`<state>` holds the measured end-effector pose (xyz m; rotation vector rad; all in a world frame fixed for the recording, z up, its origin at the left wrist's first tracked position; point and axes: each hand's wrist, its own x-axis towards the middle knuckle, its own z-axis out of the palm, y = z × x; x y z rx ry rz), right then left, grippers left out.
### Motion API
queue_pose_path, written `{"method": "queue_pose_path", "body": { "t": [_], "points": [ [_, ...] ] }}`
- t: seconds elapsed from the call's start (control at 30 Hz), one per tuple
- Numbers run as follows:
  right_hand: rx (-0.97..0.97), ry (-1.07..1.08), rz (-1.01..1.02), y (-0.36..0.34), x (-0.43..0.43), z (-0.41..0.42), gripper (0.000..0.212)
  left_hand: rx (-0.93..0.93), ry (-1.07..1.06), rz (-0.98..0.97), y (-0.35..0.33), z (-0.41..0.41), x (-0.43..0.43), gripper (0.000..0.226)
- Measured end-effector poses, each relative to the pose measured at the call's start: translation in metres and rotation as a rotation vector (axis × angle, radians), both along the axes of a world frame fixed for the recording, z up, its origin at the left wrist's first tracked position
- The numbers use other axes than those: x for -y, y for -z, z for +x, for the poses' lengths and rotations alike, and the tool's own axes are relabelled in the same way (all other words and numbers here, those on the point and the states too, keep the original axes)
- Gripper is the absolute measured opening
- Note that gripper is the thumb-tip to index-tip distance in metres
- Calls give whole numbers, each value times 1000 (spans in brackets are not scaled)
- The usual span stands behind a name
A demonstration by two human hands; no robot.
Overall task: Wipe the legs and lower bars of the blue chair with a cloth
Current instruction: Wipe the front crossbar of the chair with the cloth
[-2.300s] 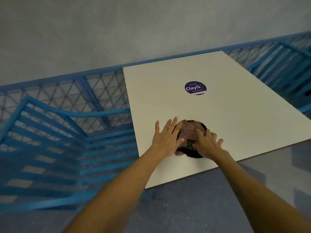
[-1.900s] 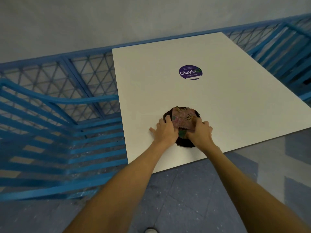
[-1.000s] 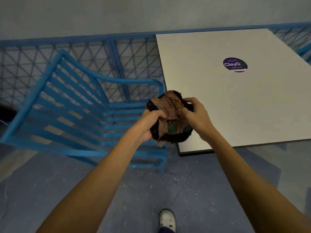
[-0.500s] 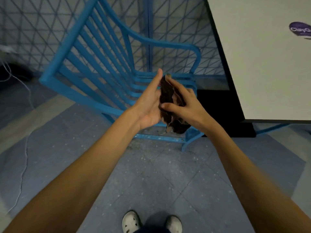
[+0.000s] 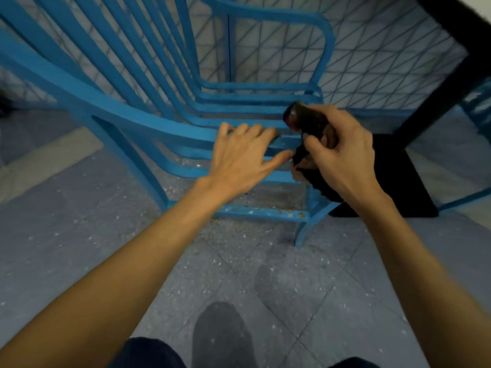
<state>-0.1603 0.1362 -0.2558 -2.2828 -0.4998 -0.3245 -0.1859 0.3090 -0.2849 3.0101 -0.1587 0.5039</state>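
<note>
The blue chair [image 5: 138, 120] with slatted seat and back fills the upper half of the head view, seen from close above. Its lower front bar [image 5: 255, 212] runs just above the floor and ends at a curved front leg [image 5: 308, 229]. My right hand [image 5: 342, 155] grips a bunched dark cloth [image 5: 305, 120] over the seat's right front corner. My left hand [image 5: 244, 155] is spread, fingers reaching over the front seat slats, thumb pointing at the cloth. Whether the fingertips touch the slats is unclear.
A blue lattice fence [image 5: 372, 54] stands behind the chair. The table's dark base [image 5: 393, 181] sits on the floor to the right of the chair, its post [image 5: 441, 94] rising to the upper right. Speckled grey floor tiles [image 5: 239, 274] lie in front, my knees at the bottom edge.
I lifted the cloth from the table with both hands and turned down to the chair. My left hand has let go of the cloth and now reaches over the seat slats.
</note>
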Motion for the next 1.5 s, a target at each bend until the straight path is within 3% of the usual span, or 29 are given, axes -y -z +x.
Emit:
{"method": "queue_pose_path", "body": {
  "t": [0.2, 0.4, 0.73, 0.93, 1.1, 1.27, 1.33, 1.5],
  "points": [
    [222, 8, 1, 22, -1, -2, 44, 387, 55, 106, 30, 13, -8, 57],
    [408, 35, -8, 36, -3, -2, 43, 569, 60, 103, 39, 17, -8, 56],
    [474, 22, -99, 41, -4, 4, 36, 492, 68, 109, 30, 16, -4, 59],
    [522, -16, 289, 79, 19, -14, 41, 457, 70, 106, 28, 21, -4, 66],
    [402, 58, 120, 164, 61, -31, 40, 402, 10, 81, 22, 21, -2, 62],
    [281, 156, -467, 242, 73, -26, 47, 432, -35, 39, 27, 21, 2, 68],
    [223, 194, -588, 262, 71, -24, 46, 438, -43, 52, 27, 19, 3, 70],
    [-35, 211, -403, 279, 50, -19, 35, 449, -29, 59, 30, 20, 3, 70]
  ]
}}
